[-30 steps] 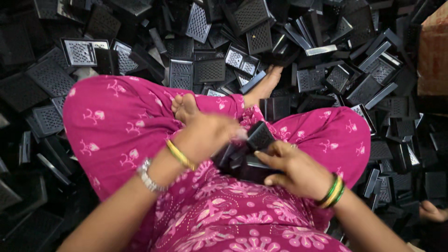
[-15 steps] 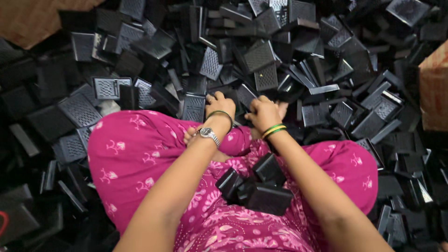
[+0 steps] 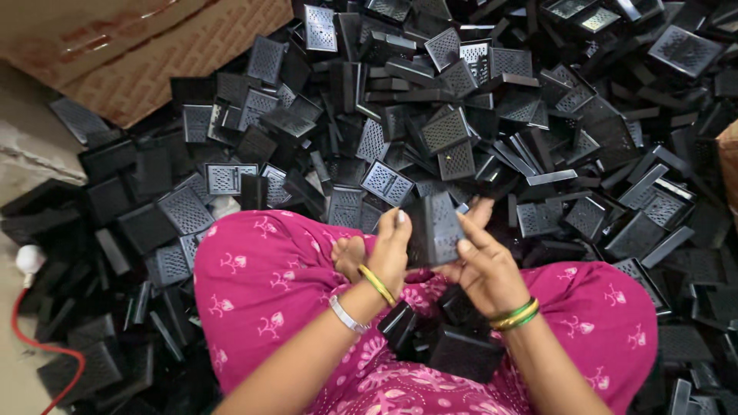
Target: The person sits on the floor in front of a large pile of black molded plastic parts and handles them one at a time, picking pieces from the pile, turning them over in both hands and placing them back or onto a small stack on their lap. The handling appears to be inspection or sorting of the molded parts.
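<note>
I sit cross-legged in pink patterned clothes amid a heap of black perforated plastic boxes. Both hands hold one black box upright just above my lap. My left hand, with a yellow bangle and a silver bracelet, grips its left side. My right hand, wearing green and yellow bangles, holds the right side with fingers spread along it. Several more black boxes lie in my lap between my knees. My bare foot shows beside the left hand.
The pile of black boxes surrounds me on the floor in front and on both sides. A flattened brown cardboard carton lies at the upper left. A red cable with a white plug runs along the left edge.
My hands reached forward into the pile and have come back holding a black box up in front of me. The view has tilted toward the pile.
</note>
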